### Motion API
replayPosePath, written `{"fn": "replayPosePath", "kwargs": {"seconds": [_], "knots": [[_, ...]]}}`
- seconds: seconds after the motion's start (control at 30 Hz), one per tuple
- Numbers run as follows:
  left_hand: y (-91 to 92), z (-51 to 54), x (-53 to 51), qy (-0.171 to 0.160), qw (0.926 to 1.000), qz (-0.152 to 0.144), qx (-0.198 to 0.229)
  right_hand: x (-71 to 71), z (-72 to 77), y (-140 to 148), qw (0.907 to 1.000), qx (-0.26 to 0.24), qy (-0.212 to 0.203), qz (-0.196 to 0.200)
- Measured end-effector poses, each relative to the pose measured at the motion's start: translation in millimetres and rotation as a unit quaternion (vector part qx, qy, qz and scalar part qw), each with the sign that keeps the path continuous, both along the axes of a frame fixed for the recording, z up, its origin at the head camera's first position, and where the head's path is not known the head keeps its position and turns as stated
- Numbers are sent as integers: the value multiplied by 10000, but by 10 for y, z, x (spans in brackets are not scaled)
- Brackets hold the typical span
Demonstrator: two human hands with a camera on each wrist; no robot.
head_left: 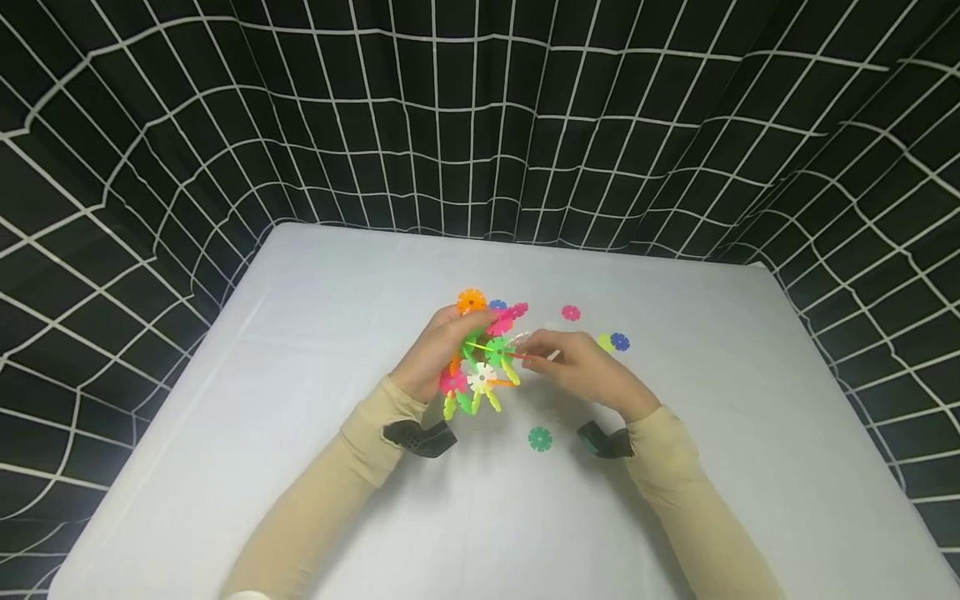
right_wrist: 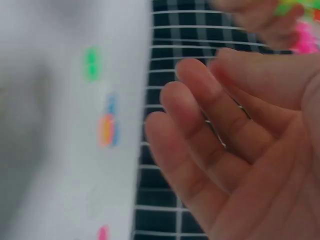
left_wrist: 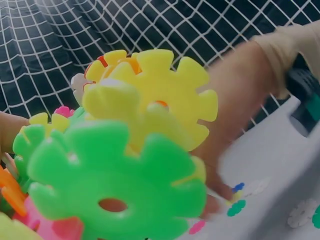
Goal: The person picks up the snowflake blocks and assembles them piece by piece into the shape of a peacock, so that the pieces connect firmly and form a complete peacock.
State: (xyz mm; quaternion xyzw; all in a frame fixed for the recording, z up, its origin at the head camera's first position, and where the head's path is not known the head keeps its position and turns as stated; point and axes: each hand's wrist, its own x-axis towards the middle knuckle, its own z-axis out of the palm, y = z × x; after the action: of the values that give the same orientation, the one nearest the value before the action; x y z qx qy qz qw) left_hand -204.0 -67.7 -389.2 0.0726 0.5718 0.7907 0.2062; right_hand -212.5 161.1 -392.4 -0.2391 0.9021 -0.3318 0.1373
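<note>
Cluster: flower-shaped discs slotted together [head_left: 493,358], mixed colors, held up above tabletop [head_left: 375,275], between both hands.
Left hand [head_left: 437,346]: grips cluster from its left side, fingers partly hidden behind discs; thumb lies across upper part.
Right hand [head_left: 581,367]: just right of cluster, fingers loosely bent, thumb tip overlapping index finger; red piece [head_left: 520,356] seen edge-on reaches toward thumb, can't tell if pinched.
Cluster top: orange disc [head_left: 465,296], beside left hand, blue and pink discs near it.
Cluster bottom: white disc [head_left: 476,383], pink one at its left, yellow and green ones hanging below.
Left wrist view: green disc [left_wrist: 150,195] large in front, yellow disc [left_wrist: 187,105] behind it; right hand blurred beyond.
Loose, far right: pink disc [head_left: 571,312]; yellow-green disc [head_left: 603,341] touching or overlapping blue disc [head_left: 621,342].
Loose, near: teal disc [head_left: 540,432], flat, between wrists.
Wrists: beige sleeves, dark device on each.
Background: black curtain [head_left: 465,133], white grid.
</note>
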Motion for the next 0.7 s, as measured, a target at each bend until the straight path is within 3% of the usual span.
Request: {"fn": "replayPosePath", "kwargs": {"seconds": [0.2, 0.3, 0.4, 0.53, 0.7], "knots": [[-10, 38, -2, -108, 9998, -40, 182, 120, -207, 214, 9921, 1115, -217, 531], [-20, 59, -11, -130, 9997, -35, 203, 182, -272, 280, 9868, 1448, -356, 630], [-32, 82, -19, -242, 9992, -19, 309, 224, -315, 283, 9832, 1683, -174, 687], [-41, 86, -21, -285, 9992, 68, 278, 230, -367, 229, 9802, 1927, 213, 416], [-45, 58, -25, -252, 9993, 176, 234, 110, -418, 187, 9794, 2006, 205, -87]]}}
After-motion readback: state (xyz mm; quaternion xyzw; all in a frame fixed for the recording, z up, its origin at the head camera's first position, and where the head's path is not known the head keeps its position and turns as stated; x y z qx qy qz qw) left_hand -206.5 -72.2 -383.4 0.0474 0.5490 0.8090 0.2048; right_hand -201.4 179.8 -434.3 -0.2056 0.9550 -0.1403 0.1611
